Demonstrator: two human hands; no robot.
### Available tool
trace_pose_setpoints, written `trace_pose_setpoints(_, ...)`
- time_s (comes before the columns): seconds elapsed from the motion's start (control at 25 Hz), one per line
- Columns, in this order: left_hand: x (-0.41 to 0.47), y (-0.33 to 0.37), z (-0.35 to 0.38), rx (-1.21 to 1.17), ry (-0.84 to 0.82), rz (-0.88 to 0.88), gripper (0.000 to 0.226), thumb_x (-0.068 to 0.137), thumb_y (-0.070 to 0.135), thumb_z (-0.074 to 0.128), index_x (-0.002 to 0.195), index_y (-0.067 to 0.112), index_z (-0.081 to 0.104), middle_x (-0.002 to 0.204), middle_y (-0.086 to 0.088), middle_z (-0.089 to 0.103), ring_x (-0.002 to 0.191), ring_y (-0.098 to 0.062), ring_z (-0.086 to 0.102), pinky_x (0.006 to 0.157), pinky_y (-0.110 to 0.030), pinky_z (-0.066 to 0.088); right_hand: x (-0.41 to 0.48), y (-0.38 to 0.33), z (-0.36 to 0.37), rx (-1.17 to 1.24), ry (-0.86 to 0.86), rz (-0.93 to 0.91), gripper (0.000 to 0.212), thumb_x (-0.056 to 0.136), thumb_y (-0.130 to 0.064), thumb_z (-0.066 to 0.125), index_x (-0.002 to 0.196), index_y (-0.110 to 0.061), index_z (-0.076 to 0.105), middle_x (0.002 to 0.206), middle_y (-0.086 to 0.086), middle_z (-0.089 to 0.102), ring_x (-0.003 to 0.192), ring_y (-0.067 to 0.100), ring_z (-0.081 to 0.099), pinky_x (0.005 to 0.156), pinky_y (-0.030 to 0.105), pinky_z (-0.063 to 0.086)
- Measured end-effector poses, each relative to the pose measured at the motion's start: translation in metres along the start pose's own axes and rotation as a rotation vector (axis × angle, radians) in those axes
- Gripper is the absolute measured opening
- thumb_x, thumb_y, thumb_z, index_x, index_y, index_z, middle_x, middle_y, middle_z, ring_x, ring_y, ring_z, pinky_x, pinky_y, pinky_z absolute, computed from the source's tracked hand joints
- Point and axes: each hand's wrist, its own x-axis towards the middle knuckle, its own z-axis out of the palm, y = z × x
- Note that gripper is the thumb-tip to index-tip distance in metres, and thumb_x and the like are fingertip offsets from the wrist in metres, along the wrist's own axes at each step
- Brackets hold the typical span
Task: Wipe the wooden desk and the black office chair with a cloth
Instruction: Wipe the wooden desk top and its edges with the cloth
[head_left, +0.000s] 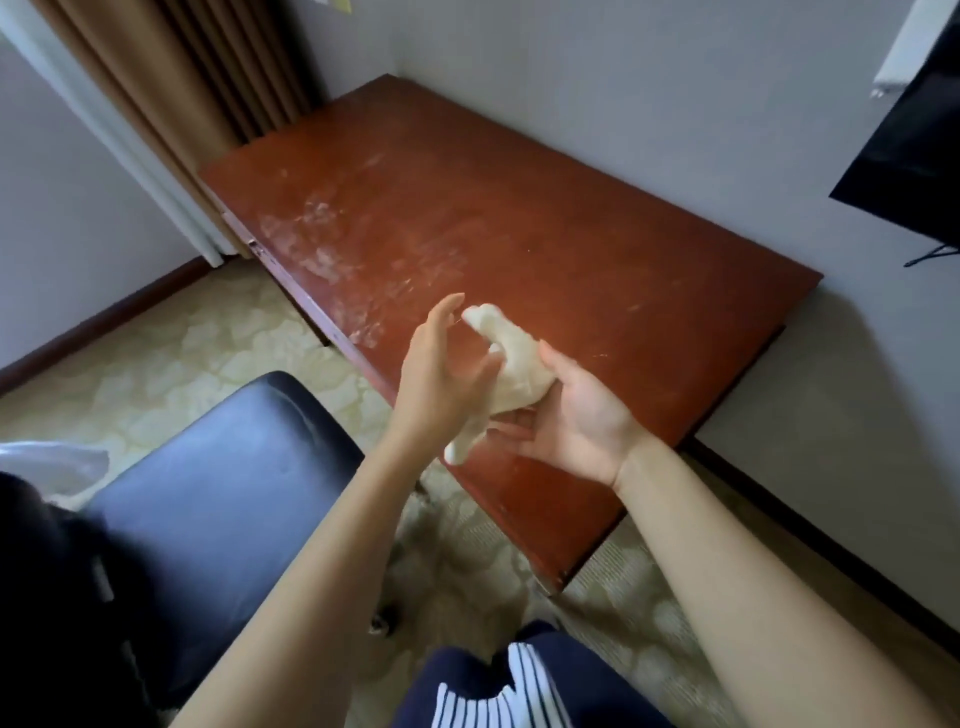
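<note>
A view from head height, looking down at a person's two bare forearms reaching out over a reddish-brown wooden table that stands against a pale wall. The right hand is turned palm up above the table's near edge, and its grip holds a crumpled cream cloth: the cloth lies across the fingers, with the thumb resting against its side and one end hanging below the hand. The left hand is just beside it with the fingers straight and spread, its grip open; its thumb appears to touch the cloth. The tabletop carries pale, dusty smears (thickest toward its far left side).

To the left, near the table's front edge, stands the black office chair, its shiny padded seat facing up. Brown curtains hang in the far left corner. A dark flat screen is at the upper right. The floor has a pale patterned carpet.
</note>
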Motion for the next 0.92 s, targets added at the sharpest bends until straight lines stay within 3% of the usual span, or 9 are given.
trace_pose_setpoints(0.12, 0.032, -0.001, 0.020, -0.105, -0.084, -0.071, 0.048, 0.091, 0.029, 0.061, 0.134, 0.020, 0.041, 0.132, 0.000, 0.047, 0.110, -0.011, 0.051, 0.089, -0.024, 0.046, 0.019, -0.030, -0.005, -0.029, 0.121, -0.164, 0.046, 0.100, -0.048, 0.029, 0.137, -0.027, 0.046, 0.107, 0.007, 0.063, 0.089, 0.017, 0.062, 0.081, 0.033, 0.049)
trace_pose_setpoints(0.28, 0.079, -0.009, 0.045, -0.125, -0.317, -0.020, 0.020, 0.092, 0.021, 0.057, 0.111, 0.022, 0.055, 0.098, 0.009, 0.063, 0.075, 0.006, 0.058, 0.060, -0.010, 0.047, 0.039, -0.061, -0.019, -0.037, 0.320, -0.311, 0.033, 0.103, -0.042, 0.030, 0.117, -0.028, 0.056, 0.117, 0.012, 0.063, 0.105, 0.022, 0.062, 0.087, 0.035, 0.050)
trace_pose_setpoints(0.36, 0.101, -0.011, 0.057, -0.077, -0.353, 0.072, 0.010, 0.093, 0.026, 0.058, 0.102, 0.028, 0.055, 0.088, 0.015, 0.063, 0.073, 0.006, 0.059, 0.059, -0.014, 0.048, 0.053, -0.071, -0.030, -0.093, 0.495, -0.356, 0.032, 0.103, -0.042, 0.031, 0.116, -0.027, 0.056, 0.119, 0.012, 0.063, 0.109, 0.022, 0.062, 0.090, 0.035, 0.049)
trace_pose_setpoints(0.48, 0.130, -0.013, 0.073, -0.024, -0.382, 0.131, 0.002, 0.095, 0.030, 0.055, 0.097, 0.030, 0.056, 0.085, 0.015, 0.064, 0.078, -0.003, 0.061, 0.063, -0.026, 0.051, 0.070, -0.077, -0.043, -0.073, 0.764, -0.396, 0.037, 0.098, -0.046, 0.041, 0.126, -0.025, 0.053, 0.129, 0.008, 0.058, 0.115, 0.021, 0.058, 0.077, 0.033, 0.051)
trace_pose_setpoints(0.56, 0.146, -0.012, 0.084, -0.014, -0.408, 0.174, 0.004, 0.095, 0.025, 0.055, 0.096, 0.029, 0.056, 0.087, 0.014, 0.064, 0.079, -0.003, 0.060, 0.063, -0.022, 0.049, 0.078, -0.076, -0.053, 0.014, 0.859, -0.411, 0.039, 0.097, -0.046, 0.044, 0.129, -0.026, 0.051, 0.132, 0.005, 0.054, 0.119, 0.020, 0.055, 0.079, 0.034, 0.052)
trace_pose_setpoints(0.72, 0.161, -0.002, 0.110, -0.020, -0.508, 0.217, 0.011, 0.095, 0.019, 0.054, 0.093, 0.029, 0.057, 0.084, 0.011, 0.064, 0.073, 0.000, 0.059, 0.060, -0.017, 0.047, 0.074, -0.082, -0.068, 0.323, 0.795, -0.510, 0.032, 0.101, -0.040, 0.040, 0.125, -0.024, 0.053, 0.123, 0.011, 0.062, 0.110, 0.023, 0.063, 0.093, 0.040, 0.051)
trace_pose_setpoints(0.92, 0.152, 0.015, 0.145, -0.028, -0.503, 0.225, 0.013, 0.096, 0.025, 0.052, 0.105, 0.023, 0.061, 0.075, 0.001, 0.067, 0.066, -0.019, 0.063, 0.062, -0.039, 0.054, 0.052, -0.101, -0.096, 0.323, 0.678, -0.507, 0.052, 0.096, -0.051, 0.035, 0.133, -0.017, 0.051, 0.127, 0.012, 0.060, 0.115, 0.023, 0.060, 0.090, 0.041, 0.052)
